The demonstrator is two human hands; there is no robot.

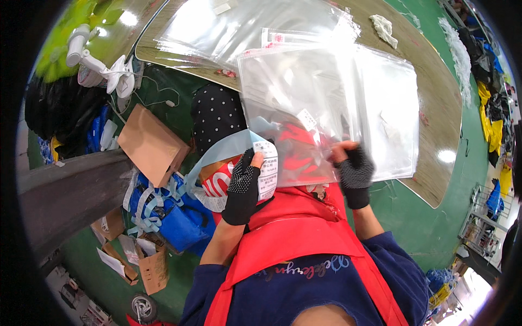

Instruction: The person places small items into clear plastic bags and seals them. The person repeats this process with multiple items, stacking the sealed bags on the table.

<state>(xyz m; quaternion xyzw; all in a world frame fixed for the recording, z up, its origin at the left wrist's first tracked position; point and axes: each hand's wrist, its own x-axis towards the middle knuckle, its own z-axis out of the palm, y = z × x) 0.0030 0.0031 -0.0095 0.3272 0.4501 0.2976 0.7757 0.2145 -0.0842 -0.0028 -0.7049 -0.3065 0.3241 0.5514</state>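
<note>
Presently, your left hand [242, 187] grasping a roll of white labels [268, 176], your right hand [353, 169] beside the edge of a clear bag [291, 81], its grip unclear, bag stretching from bench [437, 119] to red apron [296, 236].

My left forearm [223, 242] angled toward one o'clock, the left hand [242, 187] gripping, its thumb [257, 159] pointing to one as well. My right forearm [367, 221] leaned toward eleven; the right hand [354, 171], slightly blurred, had fingertips [343, 145] bent toward ten.
</note>
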